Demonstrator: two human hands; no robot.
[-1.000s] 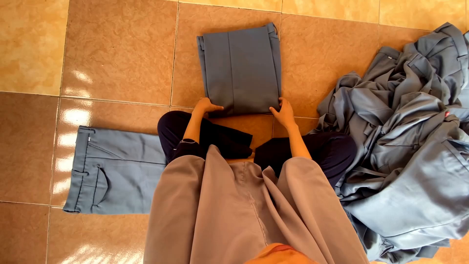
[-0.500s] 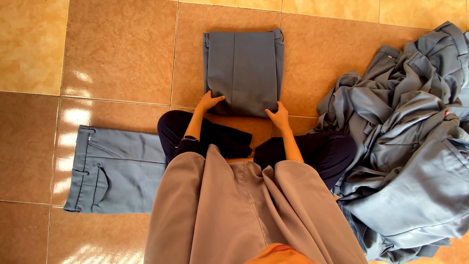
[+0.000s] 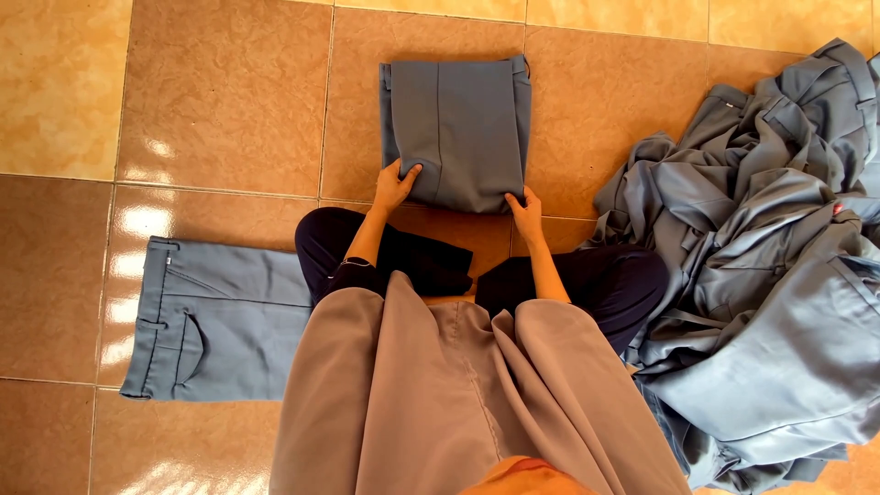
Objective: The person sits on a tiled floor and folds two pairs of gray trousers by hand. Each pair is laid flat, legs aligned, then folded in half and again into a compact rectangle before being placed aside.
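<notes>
A folded pair of grey trousers (image 3: pixel 458 133) lay flat on the tiled floor (image 3: pixel 220 110), directly in front of a seated person, forming a neat upright rectangle with the waistband at its far edge. Compared with a second before, the bundle sat slightly farther from the person and squarer to the tile lines, so it had been nudged forward and straightened while both hands kept to its near edge; judging by that, the fold looked finished and was only being tidied.

The left hand (image 3: pixel 396 186) rested on the near left corner of the bundle, fingers spread flat on the cloth and thumb pointing inward, pressing rather than gripping. The right hand (image 3: pixel 527 209) pinched the near right corner, its fingers curled closed over the edge of the fabric.

Nearer the camera were the person's crossed legs in dark trousers (image 3: pixel 587 284) and a long brown garment (image 3: pixel 458 394) draped over the lap. To the person's left, another pair of grey trousers (image 3: pixel 215 321) lay spread flat on the floor, waistband and pocket showing, partly hidden under the knee. To the right, well apart from the folded bundle, a large loose heap of the same grey clothing (image 3: pixel 770 275) was piled on the tiles
</notes>
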